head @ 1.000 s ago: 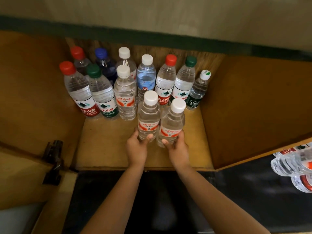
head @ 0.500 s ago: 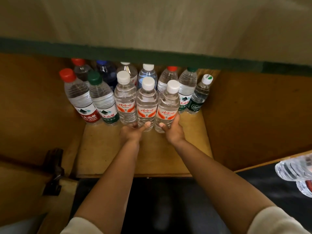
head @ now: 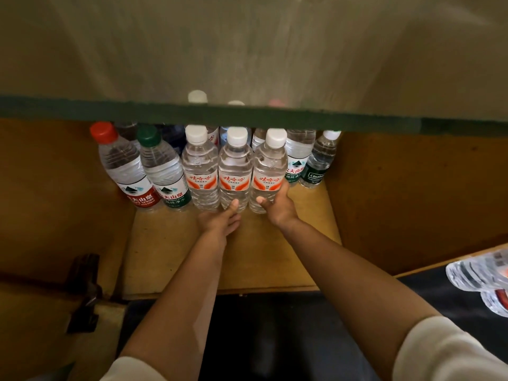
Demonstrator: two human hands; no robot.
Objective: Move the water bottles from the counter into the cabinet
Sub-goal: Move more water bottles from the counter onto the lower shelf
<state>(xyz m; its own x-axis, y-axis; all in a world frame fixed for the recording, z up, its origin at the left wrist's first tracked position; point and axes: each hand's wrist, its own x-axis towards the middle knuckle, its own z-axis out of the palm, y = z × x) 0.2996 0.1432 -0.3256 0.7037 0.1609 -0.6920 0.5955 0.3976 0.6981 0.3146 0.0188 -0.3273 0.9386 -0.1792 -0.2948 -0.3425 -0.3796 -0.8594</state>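
Inside the cabinet (head: 170, 243), three clear white-capped bottles with orange labels stand in a front row. My right hand (head: 279, 206) is wrapped around the base of the right one (head: 268, 171). My left hand (head: 220, 220) sits just below the middle one (head: 235, 171), thumb tip touching its base, fingers off it. To their left stand the third orange-label bottle (head: 200, 171), a green-capped bottle (head: 162, 171) and a red-capped bottle (head: 123, 166). More bottles stand behind, half hidden by the green counter edge (head: 247, 114). Two bottles (head: 478, 273) lie at the right edge.
The cabinet's brown side walls (head: 412, 193) close in left and right. A dark hinge (head: 85, 284) sits on the open door at the lower left. Bare shelf board lies in front of the bottle row.
Both hands have pushed the two orange-label bottles back from the shelf front into line with the third. My left hand's fingers have come off its bottle. The view has dropped lower.
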